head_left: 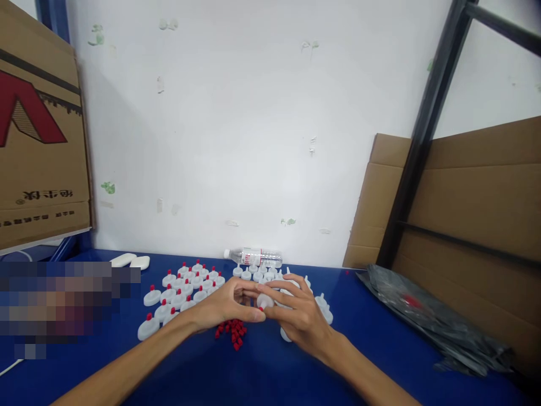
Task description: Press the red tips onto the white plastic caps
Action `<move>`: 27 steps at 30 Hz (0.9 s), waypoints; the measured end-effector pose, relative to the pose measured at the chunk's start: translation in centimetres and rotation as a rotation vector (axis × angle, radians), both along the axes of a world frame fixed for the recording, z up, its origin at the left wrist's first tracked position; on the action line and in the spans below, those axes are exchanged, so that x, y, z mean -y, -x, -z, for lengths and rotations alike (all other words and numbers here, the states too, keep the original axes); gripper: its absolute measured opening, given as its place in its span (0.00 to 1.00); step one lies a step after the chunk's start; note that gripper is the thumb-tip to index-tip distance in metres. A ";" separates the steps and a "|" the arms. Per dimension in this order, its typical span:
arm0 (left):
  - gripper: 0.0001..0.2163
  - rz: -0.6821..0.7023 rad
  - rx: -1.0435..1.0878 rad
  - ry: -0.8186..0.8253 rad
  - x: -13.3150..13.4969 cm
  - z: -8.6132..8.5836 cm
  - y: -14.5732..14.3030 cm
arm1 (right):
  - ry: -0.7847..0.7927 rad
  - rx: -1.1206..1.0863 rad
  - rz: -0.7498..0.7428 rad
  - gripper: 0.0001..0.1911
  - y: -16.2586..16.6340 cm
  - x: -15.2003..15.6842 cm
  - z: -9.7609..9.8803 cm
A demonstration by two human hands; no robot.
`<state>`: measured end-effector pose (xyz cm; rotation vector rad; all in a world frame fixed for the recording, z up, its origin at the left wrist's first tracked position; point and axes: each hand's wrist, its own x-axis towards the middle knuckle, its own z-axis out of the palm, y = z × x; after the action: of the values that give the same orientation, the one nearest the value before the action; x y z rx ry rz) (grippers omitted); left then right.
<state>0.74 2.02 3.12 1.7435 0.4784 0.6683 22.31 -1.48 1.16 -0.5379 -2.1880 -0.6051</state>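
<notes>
Both hands meet over blue bench (270,372): left hand (224,307) and right hand (302,316), fingers clamped on one white cap (265,301); red plugs (233,330) below.

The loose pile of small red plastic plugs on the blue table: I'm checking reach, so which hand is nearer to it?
Left. The left hand hovers directly above the pile of red plugs; the right hand lies off to its right.

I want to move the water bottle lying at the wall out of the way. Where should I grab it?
Probably around the middle of the bottle, from above: it lies on its side, cap pointing left, with white caps crowded just in front.
</notes>
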 end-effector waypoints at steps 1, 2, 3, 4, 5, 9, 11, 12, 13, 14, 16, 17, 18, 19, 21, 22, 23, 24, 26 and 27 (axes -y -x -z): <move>0.23 0.016 0.012 0.040 0.1 0.1 0.0 | 0.006 0.001 0.002 0.14 0.0 0.0 0.0; 0.23 0.039 0.030 0.082 0.1 0.2 -0.1 | 0.012 0.004 0.004 0.14 0.0 0.0 0.0; 0.23 0.059 0.053 0.122 0.2 0.3 -0.2 | 0.019 0.006 0.005 0.14 -0.1 0.0 0.0; 0.24 0.076 0.073 0.153 0.3 0.4 -0.2 | 0.026 0.006 0.003 0.13 0.0 0.0 0.0; 0.24 0.084 0.091 0.171 0.3 0.5 -0.3 | 0.036 0.006 0.001 0.13 0.0 0.1 -0.1; 0.24 0.084 0.099 0.162 0.5 0.4 -0.4 | 0.062 -0.019 -0.025 0.12 0.2 0.2 -0.1; 0.24 0.077 0.081 0.132 0.5 0.3 -0.4 | 0.063 -0.032 -0.036 0.12 0.4 0.2 0.0; 0.23 0.072 0.074 0.116 0.6 0.2 -0.4 | 0.063 -0.039 -0.042 0.12 0.4 0.2 0.0; 0.23 0.065 0.073 0.101 0.6 0.1 -0.4 | 0.062 -0.047 -0.048 0.12 0.5 0.1 0.1; 0.23 0.059 0.074 0.089 0.7 0.0 -0.5 | 0.060 -0.056 -0.056 0.12 0.5 0.1 0.2; 0.22 0.048 0.076 0.059 0.8 -0.1 -0.5 | 0.050 -0.069 -0.075 0.12 0.5 0.0 0.3; 0.22 0.042 0.071 0.036 0.8 -0.1 -0.5 | 0.042 -0.069 -0.083 0.12 0.5 0.0 0.4; 0.21 0.037 0.062 0.012 0.8 -0.1 -0.5 | 0.035 -0.066 -0.088 0.12 0.5 0.0 0.5; 0.21 0.029 0.052 -0.014 0.8 -0.1 -0.4 | 0.032 -0.063 -0.089 0.13 0.5 0.1 0.5; 0.21 0.006 0.030 -0.057 0.8 -0.1 -0.3 | 0.031 -0.061 -0.092 0.13 0.5 0.2 0.5; 0.21 -0.008 0.021 -0.075 0.9 -0.1 -0.3 | 0.032 -0.063 -0.095 0.13 0.5 0.2 0.5; 0.20 -0.023 0.013 -0.091 0.9 -0.2 -0.2 | 0.032 -0.066 -0.100 0.13 0.6 0.2 0.5; 0.19 -0.035 0.006 -0.108 0.9 -0.2 -0.2 | 0.031 -0.068 -0.105 0.13 0.6 0.2 0.5; 0.18 -0.043 -0.006 -0.134 0.8 -0.2 -0.2 | 0.029 -0.068 -0.108 0.13 0.6 0.2 0.5; 0.18 -0.040 -0.005 -0.140 0.7 -0.1 -0.3 | 0.031 -0.065 -0.104 0.13 0.6 0.1 0.5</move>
<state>1.01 1.28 3.26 1.8717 0.4801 0.7415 21.71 -1.59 0.64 -0.4502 -2.1518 -0.4920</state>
